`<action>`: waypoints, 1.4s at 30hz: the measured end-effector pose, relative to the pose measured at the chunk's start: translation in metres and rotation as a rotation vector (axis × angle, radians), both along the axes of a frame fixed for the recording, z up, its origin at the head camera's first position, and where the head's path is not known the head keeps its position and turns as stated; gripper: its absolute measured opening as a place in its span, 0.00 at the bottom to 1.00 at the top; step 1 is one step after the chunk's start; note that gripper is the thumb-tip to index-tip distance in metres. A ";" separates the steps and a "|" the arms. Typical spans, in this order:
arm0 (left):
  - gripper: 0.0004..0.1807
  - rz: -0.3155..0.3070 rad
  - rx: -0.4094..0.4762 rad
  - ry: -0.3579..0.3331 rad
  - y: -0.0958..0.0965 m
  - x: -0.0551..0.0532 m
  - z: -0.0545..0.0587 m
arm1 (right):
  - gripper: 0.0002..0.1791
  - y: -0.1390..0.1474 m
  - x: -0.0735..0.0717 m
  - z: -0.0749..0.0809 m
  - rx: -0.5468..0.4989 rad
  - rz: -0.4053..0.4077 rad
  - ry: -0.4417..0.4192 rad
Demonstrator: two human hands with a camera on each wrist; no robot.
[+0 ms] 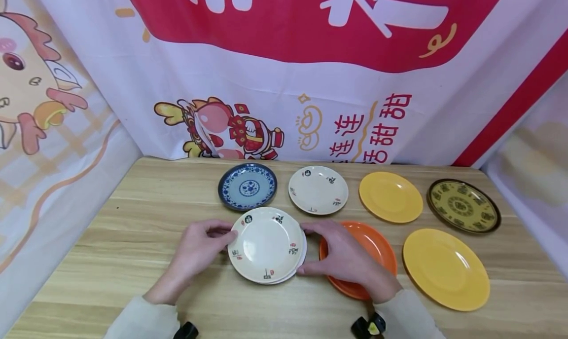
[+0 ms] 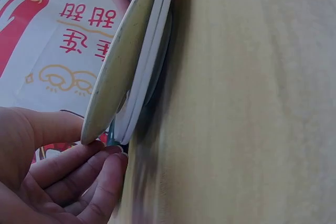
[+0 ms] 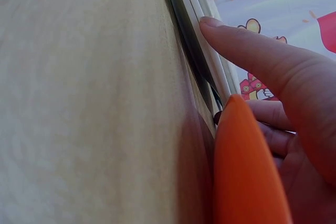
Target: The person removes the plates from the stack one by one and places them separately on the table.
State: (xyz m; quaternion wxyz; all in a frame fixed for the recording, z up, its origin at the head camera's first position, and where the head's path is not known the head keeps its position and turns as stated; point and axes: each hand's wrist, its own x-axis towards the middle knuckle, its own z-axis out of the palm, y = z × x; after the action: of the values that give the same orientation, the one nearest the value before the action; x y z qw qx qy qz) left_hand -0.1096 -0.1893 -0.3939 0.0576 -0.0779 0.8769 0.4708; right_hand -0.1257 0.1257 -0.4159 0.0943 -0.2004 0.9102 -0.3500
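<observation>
Before me a cream plate (image 1: 266, 245) with small printed characters lies tilted on top of a stack, its left rim raised. My left hand (image 1: 201, 247) pinches that raised rim between thumb and fingers, as the left wrist view shows from below the plate's underside (image 2: 115, 72). More white plates (image 3: 197, 11) lie beneath it, their edges close together, with a darker rim under them. My right hand (image 1: 343, 255) holds the stack's right side, thumb (image 3: 236, 38) against the edge at the front and fingers at the back. The orange plate (image 1: 372, 245) lies partly under this hand.
Along the back stand a blue patterned plate (image 1: 247, 186), another white plate (image 1: 318, 191), a yellow plate (image 1: 390, 197) and a dark-rimmed patterned plate (image 1: 463, 206). A bigger yellow plate (image 1: 445, 270) lies at right. A printed cloth (image 1: 275, 82) hangs behind the wooden table (image 1: 111, 260).
</observation>
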 end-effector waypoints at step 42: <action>0.31 0.102 0.483 -0.150 -0.092 0.014 -0.004 | 0.48 0.001 0.000 0.000 -0.010 -0.010 -0.018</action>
State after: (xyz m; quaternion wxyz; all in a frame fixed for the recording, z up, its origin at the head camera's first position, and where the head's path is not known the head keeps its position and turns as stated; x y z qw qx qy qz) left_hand -0.0958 -0.2813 -0.3980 0.1155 -0.1409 0.7271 0.6619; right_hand -0.1254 0.1263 -0.4160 0.0996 -0.1931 0.9086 -0.3568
